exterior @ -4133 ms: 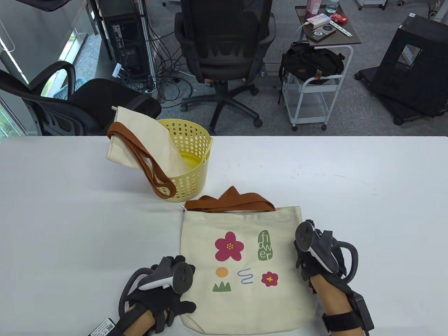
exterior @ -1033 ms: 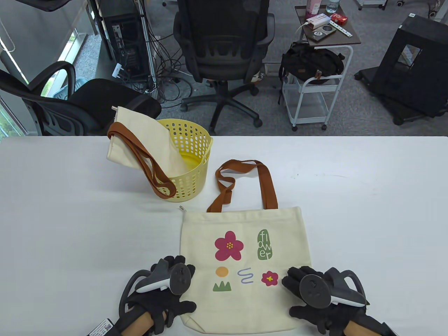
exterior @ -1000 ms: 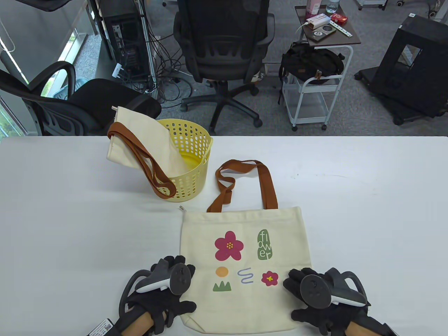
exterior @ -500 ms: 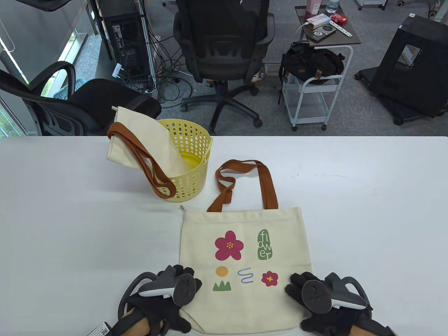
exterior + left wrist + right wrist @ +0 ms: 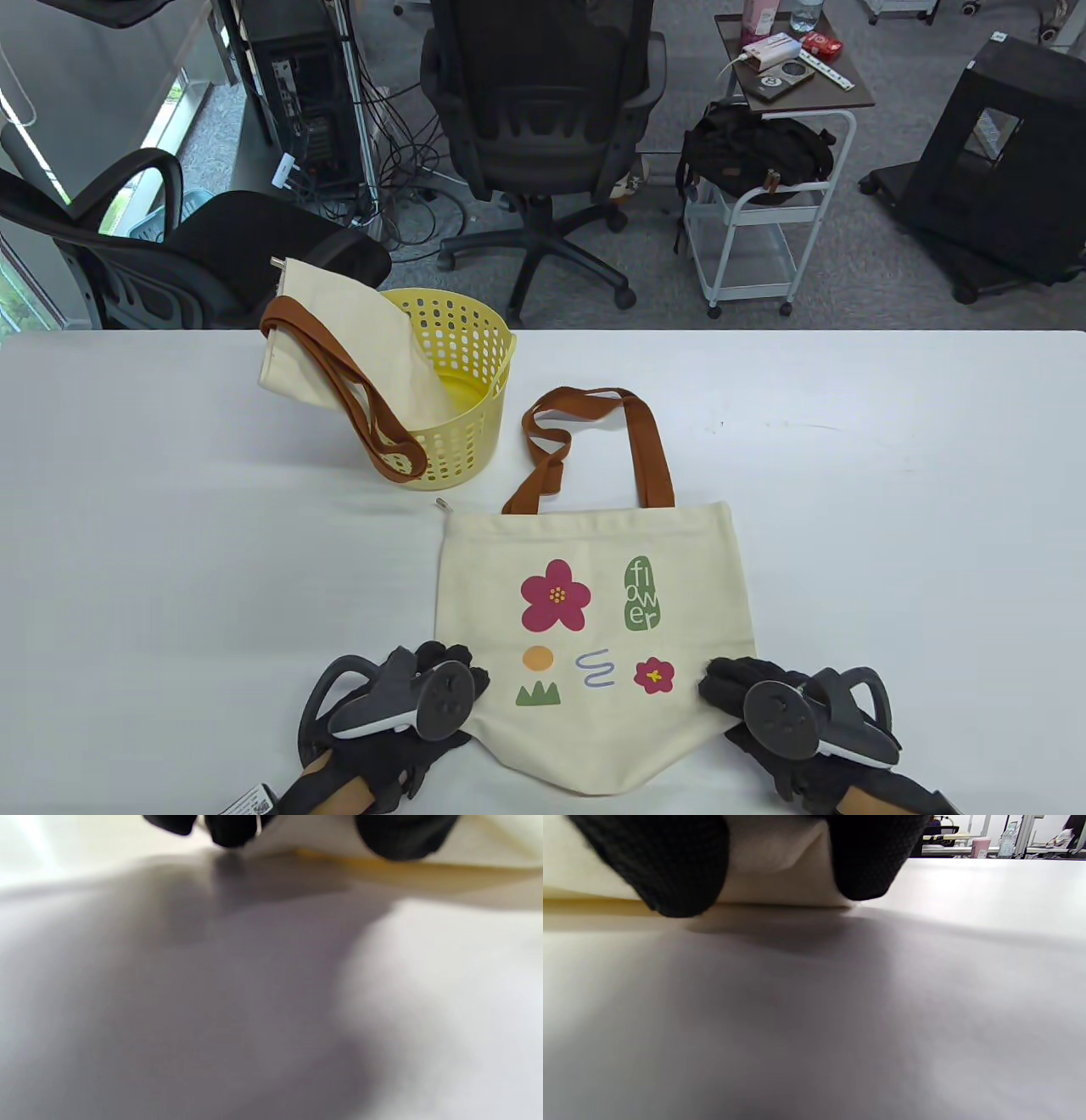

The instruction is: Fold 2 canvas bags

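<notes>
A cream canvas bag [image 5: 594, 594] with flower prints lies flat on the white table [image 5: 891, 509], its brown straps [image 5: 645, 450] stretched away from me. My left hand [image 5: 454, 675] grips the bag's near left corner, and my right hand [image 5: 721, 679] grips the near right corner. Both corners are raised and the bag's near edge sags in a curve between them. In the left wrist view gloved fingers [image 5: 229, 827] pinch cream fabric [image 5: 322, 836]. In the right wrist view fingers [image 5: 661, 866] hold the bag's edge [image 5: 772, 866]. A second cream bag [image 5: 339, 356] hangs out of the basket.
A yellow perforated basket [image 5: 475, 340] stands at the back left of the table, with the second bag's brown straps [image 5: 373, 416] draped over its front. Office chairs and a white cart stand beyond the table's far edge.
Both hands have closed on the bag's near corners and lifted them inward, so the straight near edge now curves. About four seconds ago the straps were bunched at the bag's mouth; they now lie stretched out.
</notes>
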A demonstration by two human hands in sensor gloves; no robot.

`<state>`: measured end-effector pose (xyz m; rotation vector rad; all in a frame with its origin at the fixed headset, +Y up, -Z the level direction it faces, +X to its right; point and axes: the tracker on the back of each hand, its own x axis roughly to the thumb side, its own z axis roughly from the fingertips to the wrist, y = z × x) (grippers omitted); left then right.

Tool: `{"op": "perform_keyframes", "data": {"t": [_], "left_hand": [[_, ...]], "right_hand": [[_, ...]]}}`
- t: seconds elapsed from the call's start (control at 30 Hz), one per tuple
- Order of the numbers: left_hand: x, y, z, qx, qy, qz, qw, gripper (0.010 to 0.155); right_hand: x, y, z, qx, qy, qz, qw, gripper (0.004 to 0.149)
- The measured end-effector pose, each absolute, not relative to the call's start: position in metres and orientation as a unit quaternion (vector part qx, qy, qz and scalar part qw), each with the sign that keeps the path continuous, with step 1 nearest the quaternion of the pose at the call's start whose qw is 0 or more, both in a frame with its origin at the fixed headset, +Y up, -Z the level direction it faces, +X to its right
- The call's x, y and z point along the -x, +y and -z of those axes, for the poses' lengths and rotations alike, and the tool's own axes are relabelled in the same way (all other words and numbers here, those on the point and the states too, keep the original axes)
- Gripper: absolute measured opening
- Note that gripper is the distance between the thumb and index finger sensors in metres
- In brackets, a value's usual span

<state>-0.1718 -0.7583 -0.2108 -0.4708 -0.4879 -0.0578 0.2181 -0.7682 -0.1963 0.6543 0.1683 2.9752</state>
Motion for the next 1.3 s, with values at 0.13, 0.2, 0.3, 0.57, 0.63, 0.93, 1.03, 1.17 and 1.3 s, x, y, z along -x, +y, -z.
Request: {"op": "perform_keyframes", "data": {"t": [0.13, 0.2, 0.3, 0.57, 0.63, 0.93, 1.03, 1.17, 1.3], "left_hand": [[0.183, -0.747, 0.220, 0.233, -0.224, -0.053, 0.945, 0.059], [0.188, -0.741, 0.224, 0.228, -0.213, -0.086, 0.946, 0.058], [0.194, -0.731, 0.231, 0.230, -0.194, -0.140, 0.943, 0.057], [0.203, -0.703, 0.269, 0.230, -0.158, -0.240, 0.930, 0.056], [0.205, -0.698, 0.278, 0.224, -0.145, -0.256, 0.929, 0.056], [0.207, -0.717, 0.298, 0.218, -0.083, -0.281, 0.931, 0.057], [0.203, -0.731, 0.299, 0.222, -0.077, -0.263, 0.936, 0.058], [0.196, -0.734, 0.290, 0.174, -0.069, -0.208, 0.960, 0.065], [0.188, -0.731, 0.280, 0.120, -0.095, -0.114, 0.982, 0.077]], "right_hand": [[-0.223, -0.760, 0.200, -0.216, 0.036, -0.973, 0.076, 0.050], [-0.227, -0.753, 0.204, -0.214, 0.033, -0.970, 0.109, 0.050], [-0.231, -0.742, 0.214, -0.212, 0.042, -0.962, 0.164, 0.048], [-0.237, -0.707, 0.262, -0.193, 0.069, -0.942, 0.268, 0.049], [-0.238, -0.701, 0.273, -0.188, 0.077, -0.938, 0.282, 0.051], [-0.241, -0.715, 0.303, -0.123, 0.083, -0.935, 0.323, 0.055], [-0.238, -0.730, 0.305, -0.113, 0.084, -0.942, 0.304, 0.058], [-0.233, -0.740, 0.301, -0.106, 0.072, -0.953, 0.274, 0.066], [-0.224, -0.746, 0.292, -0.047, 0.021, -0.979, 0.195, 0.071]]}}
